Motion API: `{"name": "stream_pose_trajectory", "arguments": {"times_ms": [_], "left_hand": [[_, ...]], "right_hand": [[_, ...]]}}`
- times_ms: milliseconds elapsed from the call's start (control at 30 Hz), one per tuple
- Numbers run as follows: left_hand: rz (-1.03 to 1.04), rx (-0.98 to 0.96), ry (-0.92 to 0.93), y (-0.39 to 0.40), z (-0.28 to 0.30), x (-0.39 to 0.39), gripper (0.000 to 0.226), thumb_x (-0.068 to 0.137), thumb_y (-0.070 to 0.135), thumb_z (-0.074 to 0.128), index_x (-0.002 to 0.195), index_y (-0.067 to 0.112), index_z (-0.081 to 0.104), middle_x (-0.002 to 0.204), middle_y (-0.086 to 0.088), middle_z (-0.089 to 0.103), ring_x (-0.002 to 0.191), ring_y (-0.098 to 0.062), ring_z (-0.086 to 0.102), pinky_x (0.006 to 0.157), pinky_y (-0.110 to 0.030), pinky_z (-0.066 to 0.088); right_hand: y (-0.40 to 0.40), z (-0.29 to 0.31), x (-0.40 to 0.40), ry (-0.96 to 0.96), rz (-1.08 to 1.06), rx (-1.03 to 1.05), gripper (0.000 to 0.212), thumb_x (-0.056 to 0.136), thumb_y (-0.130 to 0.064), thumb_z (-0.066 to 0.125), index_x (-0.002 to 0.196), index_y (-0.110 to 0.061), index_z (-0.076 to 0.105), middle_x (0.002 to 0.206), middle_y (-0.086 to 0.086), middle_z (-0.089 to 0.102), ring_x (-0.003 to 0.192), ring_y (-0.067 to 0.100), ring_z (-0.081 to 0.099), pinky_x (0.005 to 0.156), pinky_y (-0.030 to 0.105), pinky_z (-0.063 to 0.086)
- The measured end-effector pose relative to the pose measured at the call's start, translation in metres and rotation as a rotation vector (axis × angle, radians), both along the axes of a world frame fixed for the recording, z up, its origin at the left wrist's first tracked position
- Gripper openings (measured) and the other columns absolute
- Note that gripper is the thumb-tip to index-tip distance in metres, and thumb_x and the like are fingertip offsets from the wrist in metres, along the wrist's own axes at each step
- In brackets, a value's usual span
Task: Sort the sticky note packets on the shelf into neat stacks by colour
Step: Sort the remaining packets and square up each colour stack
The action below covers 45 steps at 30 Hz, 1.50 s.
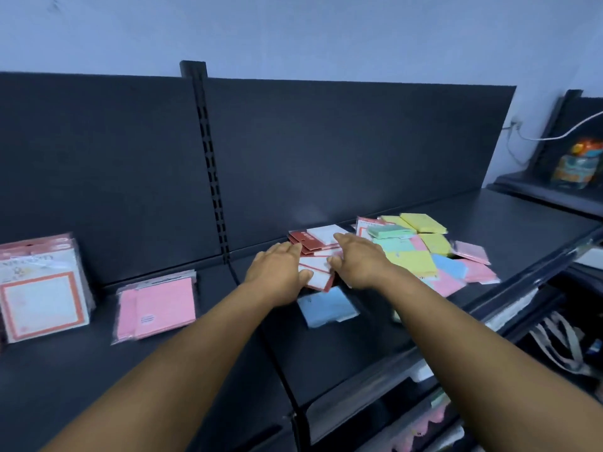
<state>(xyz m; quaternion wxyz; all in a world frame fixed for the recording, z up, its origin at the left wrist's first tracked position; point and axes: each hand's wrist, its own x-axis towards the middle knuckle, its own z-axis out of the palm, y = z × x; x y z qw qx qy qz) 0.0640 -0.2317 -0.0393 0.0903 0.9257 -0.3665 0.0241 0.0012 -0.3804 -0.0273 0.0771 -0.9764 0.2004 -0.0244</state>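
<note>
Step in hand, likely: gathering red-bordered packets (318, 262) mid-shelf (359, 347), near back panel. Left hand (277, 272) and right hand (355, 262) rest on them, fingers fairly straight, thumbs tucked at packet edges. Mixed pile (424, 252) just right; pink stack (156, 306) left. Next: square bundle, carry to red-bordered stack (42, 298) at left edge.

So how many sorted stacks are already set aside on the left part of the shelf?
2: a red-bordered white packet stack at far left, a pink packet stack beside it. The unsorted pile may hide more.

Dim, bluish light; soft blur, edges warped.
</note>
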Motion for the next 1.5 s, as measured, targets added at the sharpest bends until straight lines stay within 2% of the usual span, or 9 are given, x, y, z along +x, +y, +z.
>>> {"name": "stream_pose_trajectory", "arguments": {"times_ms": [167,300,567,700,800,1033,1267,1400,1500], "left_hand": [[0.069,0.031,0.033,-0.022,-0.001,0.006,0.06,0.099,0.044,0.036,0.152,0.021,0.017,0.158,-0.002,0.019,0.145,-0.021,0.017,0.115,-0.037,0.017],[0.144,0.034,0.061,-0.028,-0.003,0.007,0.057,0.1,0.042,0.032,0.152,0.022,0.018,0.159,-0.004,0.019,0.145,-0.021,0.018,0.114,-0.036,0.017],[0.288,0.023,0.06,-0.023,-0.007,0.006,0.053,0.1,0.044,0.031,0.147,0.02,0.029,0.144,-0.007,0.042,0.132,-0.026,0.039,0.106,-0.039,0.029],[0.327,0.011,0.065,-0.02,-0.005,0.001,0.053,0.099,0.047,0.032,0.145,0.02,0.03,0.139,-0.008,0.047,0.127,-0.028,0.043,0.105,-0.038,0.031],[0.36,0.027,0.065,-0.021,-0.004,-0.003,0.054,0.099,0.049,0.031,0.144,0.019,0.031,0.133,-0.011,0.05,0.125,-0.03,0.043,0.104,-0.039,0.031],[0.469,-0.015,0.095,-0.003,-0.008,-0.003,0.058,0.098,0.051,0.03,0.147,0.021,0.025,0.139,-0.014,0.042,0.13,-0.033,0.037,0.109,-0.042,0.027],[0.494,-0.08,0.041,-0.002,-0.014,-0.015,0.057,0.095,0.054,0.036,0.137,0.016,0.035,0.135,-0.009,0.048,0.128,-0.028,0.034,0.106,-0.04,0.027],[0.574,-0.31,0.076,-0.007,-0.011,-0.018,0.077,0.092,0.052,0.048,0.148,0.009,0.017,0.145,-0.011,0.039,0.135,-0.031,0.028,0.11,-0.041,0.024],[0.645,-0.607,0.179,-0.011,-0.003,-0.016,0.073,0.088,0.044,0.059,0.14,0.007,0.025,0.132,-0.008,0.049,0.127,-0.03,0.042,0.102,-0.041,0.038]], "right_hand": [[-0.033,-0.006,0.036,0.093,0.065,0.01,0.06,0.1,-0.043,0.031,0.152,-0.018,0.016,0.16,0.009,0.011,0.147,0.024,0.011,0.118,0.041,0.014],[-0.038,-0.011,0.043,0.124,0.191,-0.063,0.043,0.1,-0.035,0.027,0.136,-0.014,0.037,0.142,0.012,0.04,0.134,0.029,0.033,0.108,0.04,0.026],[-0.04,0.0,0.038,-0.005,0.345,-0.008,0.032,0.099,-0.024,0.032,0.117,-0.02,0.058,0.119,0.008,0.049,0.117,0.031,0.042,0.098,0.039,0.038],[-0.052,-0.003,0.048,0.075,0.313,0.075,0.033,0.099,-0.033,0.03,0.118,-0.018,0.053,0.13,0.012,0.05,0.124,0.033,0.044,0.101,0.038,0.037],[-0.047,-0.006,0.049,0.081,0.381,0.046,0.029,0.098,-0.041,0.032,0.098,-0.025,0.057,0.115,0.01,0.054,0.112,0.032,0.048,0.092,0.037,0.038],[-0.043,-0.001,0.056,0.056,0.379,0.037,0.046,0.087,-0.056,0.052,0.119,-0.024,0.055,0.121,0.006,0.051,0.12,0.028,0.045,0.098,0.039,0.04],[-0.034,-0.002,0.061,-0.052,0.341,0.254,0.057,0.078,-0.038,0.072,0.127,-0.018,0.051,0.12,0.003,0.058,0.109,0.023,0.056,0.089,0.034,0.047],[-0.025,-0.001,0.059,-0.311,0.23,0.664,0.01,0.088,-0.017,0.063,0.098,-0.015,0.062,0.093,0.002,0.066,0.079,0.018,0.064,0.062,0.026,0.05],[-0.018,0.006,0.055,-0.431,0.166,1.014,0.003,0.092,-0.012,0.058,0.093,-0.012,0.062,0.088,0.007,0.067,0.074,0.018,0.063,0.06,0.026,0.051]]}}
